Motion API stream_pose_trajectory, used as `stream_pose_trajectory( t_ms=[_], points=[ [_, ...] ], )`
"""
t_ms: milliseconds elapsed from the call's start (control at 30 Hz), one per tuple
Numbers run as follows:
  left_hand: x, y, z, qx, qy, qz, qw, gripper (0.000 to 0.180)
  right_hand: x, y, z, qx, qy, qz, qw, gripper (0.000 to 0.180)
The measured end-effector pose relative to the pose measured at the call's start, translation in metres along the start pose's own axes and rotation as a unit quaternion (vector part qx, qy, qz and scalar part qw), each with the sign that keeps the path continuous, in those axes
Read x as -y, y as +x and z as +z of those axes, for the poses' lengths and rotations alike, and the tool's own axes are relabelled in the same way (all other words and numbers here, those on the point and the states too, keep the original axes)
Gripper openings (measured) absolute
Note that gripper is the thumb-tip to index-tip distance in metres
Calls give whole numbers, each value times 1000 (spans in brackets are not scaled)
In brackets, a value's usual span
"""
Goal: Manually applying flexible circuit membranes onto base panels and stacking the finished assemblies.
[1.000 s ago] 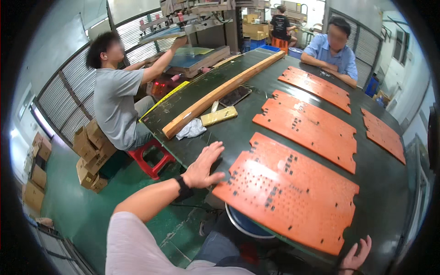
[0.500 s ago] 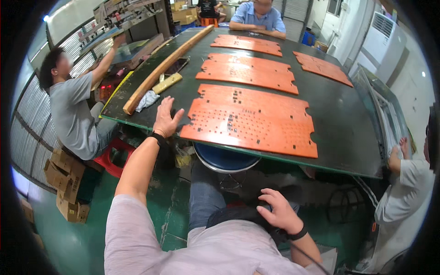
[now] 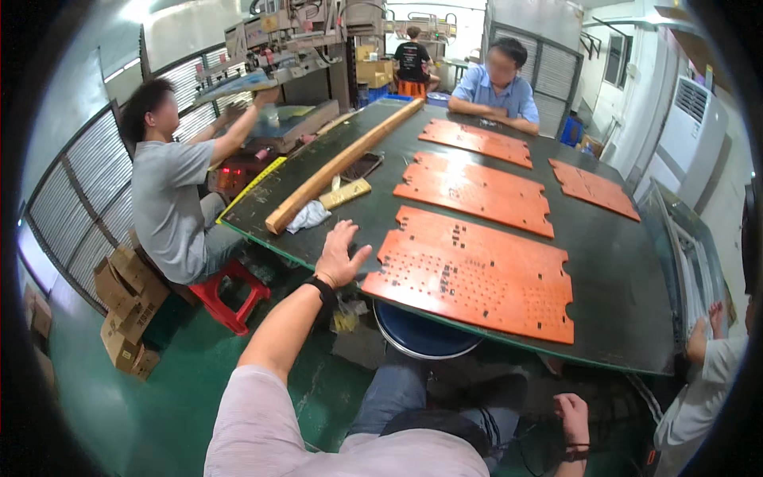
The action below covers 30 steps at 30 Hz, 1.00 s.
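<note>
While your left hand (image 3: pixel 340 256) reaches to the near edge of the dark counter (image 3: pixel 620 302), its fingers are spread and hold nothing, the thumb just beside the nearest orange board (image 3: pixel 477 274); whether they touch, you cannot tell from this view. That board lies flat at 3 o'clock from the hand, dotted with holes and dark patches. Two more orange boards (image 3: pixel 477 191) lie beyond it toward 12 o'clock, and a fourth board (image 3: pixel 592 189) sits at its 2 o'clock. Your right hand (image 3: pixel 572 415) is off the counter, between 4 and 5 o'clock in the view, its fingers bent; you cannot tell whether they close on anything. From your left hand, a crumpled pale cloth (image 3: pixel 309 216) lies at 11 o'clock and a yellowish block (image 3: pixel 345 193) at 12, with a long wooden bar (image 3: pixel 350 161) behind them. At the near board's 7 o'clock, a blue round stool (image 3: pixel 425 338) stands partly beneath the counter.
</note>
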State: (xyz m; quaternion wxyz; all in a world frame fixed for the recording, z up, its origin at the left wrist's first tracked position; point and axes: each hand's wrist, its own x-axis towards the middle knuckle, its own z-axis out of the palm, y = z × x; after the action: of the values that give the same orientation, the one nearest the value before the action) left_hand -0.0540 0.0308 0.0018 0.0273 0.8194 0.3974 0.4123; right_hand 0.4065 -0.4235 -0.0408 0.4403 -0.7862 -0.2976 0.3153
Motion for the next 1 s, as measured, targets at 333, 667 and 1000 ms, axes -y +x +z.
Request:
stream_pose_trajectory(
  t_ms=[333,667,1000],
  points=[
    [3,9,-7,26,-1,-34,999,49,131,-13,13,70,-3,-216,974,16],
    [6,6,4,45,-22,-23,998,35,86,-36,25,-17,218,-40,975,17],
    [41,9,6,74,-52,-37,995,36,-63,-88,2,-255,-205,-32,944,17]
  ],
)
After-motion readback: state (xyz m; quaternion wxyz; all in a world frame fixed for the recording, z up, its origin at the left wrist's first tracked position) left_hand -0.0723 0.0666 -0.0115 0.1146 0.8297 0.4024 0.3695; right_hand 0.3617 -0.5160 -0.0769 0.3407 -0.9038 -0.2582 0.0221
